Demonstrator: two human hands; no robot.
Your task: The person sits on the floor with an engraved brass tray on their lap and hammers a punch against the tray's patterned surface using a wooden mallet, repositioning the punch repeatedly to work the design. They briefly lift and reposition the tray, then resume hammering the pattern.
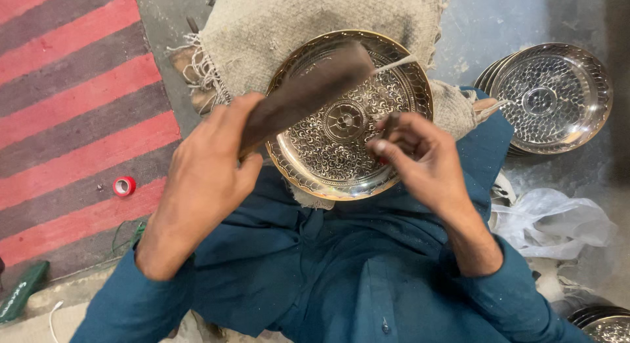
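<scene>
An engraved brass-coloured round plate (328, 162) rests on a burlap-covered support in front of me. My left hand (210, 166) grips a dark wooden mallet (308, 87) raised over the plate's left half. Above the plate's right side, my right hand (413, 153) pinches a thin dark metal punch (388, 124) with its tip toward the plate's patterned surface. Both forearms wear dark teal sleeves.
The burlap cloth (295, 21) drapes over the support behind the plate. A stack of patterned silver plates (548, 97) lies on the floor at right. A white plastic bag (551, 218) sits lower right. A red tape roll (123, 185) lies on the red-striped mat (65, 87).
</scene>
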